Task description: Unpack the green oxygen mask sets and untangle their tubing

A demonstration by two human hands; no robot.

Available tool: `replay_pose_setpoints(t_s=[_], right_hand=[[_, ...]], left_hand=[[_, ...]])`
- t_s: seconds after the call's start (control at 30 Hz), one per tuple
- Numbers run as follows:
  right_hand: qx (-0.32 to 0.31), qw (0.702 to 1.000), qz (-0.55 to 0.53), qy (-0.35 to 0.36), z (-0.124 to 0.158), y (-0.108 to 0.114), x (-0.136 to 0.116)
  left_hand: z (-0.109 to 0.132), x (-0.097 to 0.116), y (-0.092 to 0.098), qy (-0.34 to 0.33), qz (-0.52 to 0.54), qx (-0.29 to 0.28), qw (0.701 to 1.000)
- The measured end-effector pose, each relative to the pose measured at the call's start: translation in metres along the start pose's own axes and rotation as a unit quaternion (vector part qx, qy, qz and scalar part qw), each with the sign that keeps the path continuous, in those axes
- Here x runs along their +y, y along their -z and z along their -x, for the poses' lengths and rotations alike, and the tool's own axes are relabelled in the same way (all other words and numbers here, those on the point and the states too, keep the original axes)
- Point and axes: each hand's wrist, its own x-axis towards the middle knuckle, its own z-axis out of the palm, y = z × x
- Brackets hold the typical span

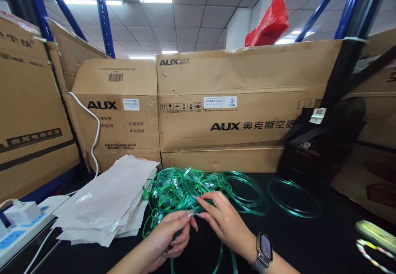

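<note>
A tangled heap of green plastic tubing (185, 189) lies on the black table (309, 241) in front of me. My left hand (168, 237) is closed around a few strands at the near edge of the heap, fingers pinched. My right hand (224, 220), with a smartwatch (265, 251) on the wrist, rests its fingers on the heap, curled onto the tubing beside the left fingertips. A separate loose coil of green tubing (292, 197) lies to the right of the heap.
A stack of white flat pouches (105, 201) lies left of the heap. A white power strip (21, 224) with a plug sits at far left. Cardboard AUX boxes (235, 109) wall the back. A black bag (321, 142) leans at right; a pale green object (375, 235) lies near the right edge.
</note>
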Motion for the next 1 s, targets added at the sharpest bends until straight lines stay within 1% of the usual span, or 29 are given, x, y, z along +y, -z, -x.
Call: replay_pose_setpoints(t_s=[0.1, 0.17, 0.23, 0.3, 0.33, 0.37, 0.4, 0.43, 0.53, 0.6, 0.7, 0.77, 0.8, 0.83, 0.87, 0.9, 0.93, 1.0], right_hand=[[-0.039, 0.991, -0.118, -0.055, 0.000, -0.003, 0.003], [-0.045, 0.976, -0.185, -0.108, -0.001, -0.008, 0.004], [-0.045, 0.954, -0.248, -0.161, -0.001, -0.013, 0.005], [-0.055, 0.925, -0.312, -0.210, -0.002, -0.018, 0.004], [-0.060, 0.913, -0.332, -0.230, -0.003, -0.019, 0.004], [-0.060, 0.909, -0.334, -0.241, -0.003, -0.020, 0.004], [-0.055, 0.914, -0.320, -0.244, -0.002, -0.020, 0.004], [-0.048, 0.925, -0.293, -0.236, -0.001, -0.020, 0.004], [-0.033, 0.963, -0.196, -0.182, 0.002, -0.019, 0.003], [-0.029, 0.975, -0.155, -0.159, 0.004, -0.019, 0.002], [0.000, 0.980, -0.136, -0.144, 0.001, -0.013, 0.006], [0.049, 0.976, -0.151, -0.146, -0.004, -0.003, 0.018], [0.085, 0.969, -0.166, -0.160, -0.006, 0.005, 0.028], [0.131, 0.956, -0.184, -0.185, -0.007, 0.015, 0.040], [0.181, 0.934, -0.210, -0.226, -0.007, 0.026, 0.054], [0.240, 0.898, -0.245, -0.274, -0.006, 0.038, 0.070], [0.305, 0.854, -0.282, -0.312, -0.003, 0.051, 0.087], [0.436, 0.755, -0.346, -0.347, 0.009, 0.078, 0.119]], left_hand=[[-0.002, 0.002, 0.005, -0.050, 0.051, 0.048, 0.996], [-0.003, 0.004, 0.008, -0.075, 0.073, 0.073, 0.992], [-0.003, 0.006, 0.009, -0.085, 0.084, 0.084, 0.989], [-0.003, 0.007, 0.009, -0.084, 0.090, 0.089, 0.988], [-0.003, 0.007, 0.008, -0.081, 0.092, 0.091, 0.988], [-0.003, 0.007, 0.008, -0.077, 0.091, 0.092, 0.989], [-0.003, 0.007, 0.007, -0.075, 0.088, 0.095, 0.989], [-0.004, 0.006, 0.007, -0.073, 0.085, 0.098, 0.989], [-0.005, 0.003, 0.008, -0.072, 0.071, 0.104, 0.989], [-0.006, 0.002, 0.008, -0.072, 0.066, 0.107, 0.990], [-0.005, 0.000, 0.005, -0.075, 0.046, 0.125, 0.988], [-0.003, 0.000, 0.002, -0.093, 0.014, 0.147, 0.985], [-0.002, 0.001, 0.000, -0.106, -0.010, 0.159, 0.981], [-0.001, 0.002, -0.001, -0.122, -0.038, 0.172, 0.977], [0.000, 0.003, -0.001, -0.139, -0.068, 0.184, 0.971], [0.001, 0.004, -0.002, -0.153, -0.096, 0.195, 0.964], [0.002, 0.004, -0.002, -0.163, -0.119, 0.205, 0.958], [0.003, 0.005, -0.002, -0.173, -0.136, 0.215, 0.952]])
